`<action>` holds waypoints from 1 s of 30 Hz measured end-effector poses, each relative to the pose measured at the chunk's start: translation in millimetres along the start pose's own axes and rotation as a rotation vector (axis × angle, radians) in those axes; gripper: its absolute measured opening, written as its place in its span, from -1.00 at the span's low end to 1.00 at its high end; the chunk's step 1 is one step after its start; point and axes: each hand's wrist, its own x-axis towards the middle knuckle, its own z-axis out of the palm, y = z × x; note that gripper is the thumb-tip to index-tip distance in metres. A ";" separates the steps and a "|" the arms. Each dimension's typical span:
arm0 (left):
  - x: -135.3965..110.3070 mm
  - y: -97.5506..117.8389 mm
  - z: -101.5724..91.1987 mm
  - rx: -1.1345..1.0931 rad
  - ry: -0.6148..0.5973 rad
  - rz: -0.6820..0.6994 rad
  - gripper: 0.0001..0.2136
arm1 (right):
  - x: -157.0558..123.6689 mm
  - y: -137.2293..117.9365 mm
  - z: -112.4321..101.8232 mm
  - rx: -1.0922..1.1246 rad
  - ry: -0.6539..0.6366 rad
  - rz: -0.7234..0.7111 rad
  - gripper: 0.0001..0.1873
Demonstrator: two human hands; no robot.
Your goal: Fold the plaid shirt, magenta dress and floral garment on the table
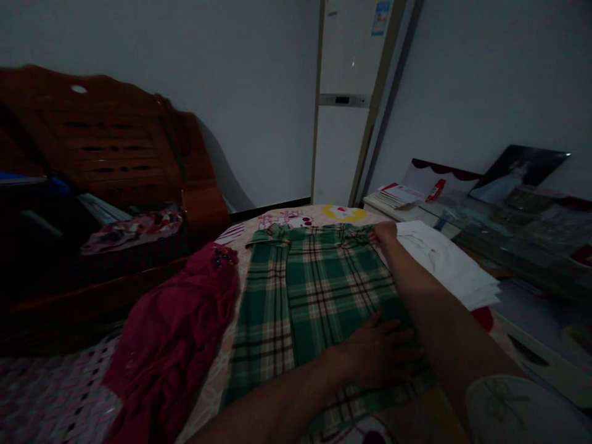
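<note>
A green plaid shirt (pixel 300 290) lies spread flat on a patterned bed cover (pixel 296 217). My left hand (pixel 377 351) rests flat on the shirt's near part, fingers stretched out and pointing right. My right hand (pixel 385 232) reaches to the shirt's far right corner, fingers curled on the fabric edge there. A dark red garment (pixel 171 333) lies crumpled just left of the shirt. A folded white cloth (pixel 444 259) sits to the right of my right arm.
A wooden bench (pixel 115 154) with clutter and floral cloth stands at the left. A tall white air conditioner (pixel 349 98) stands in the far corner. A glass-topped low table (pixel 509 234) with papers and a framed picture is at the right.
</note>
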 end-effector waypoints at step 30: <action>0.1 -0.3 2.0 0.065 0.048 0.030 -0.53 | -38.6 17.5 13.6 -0.955 0.004 -0.217 -0.64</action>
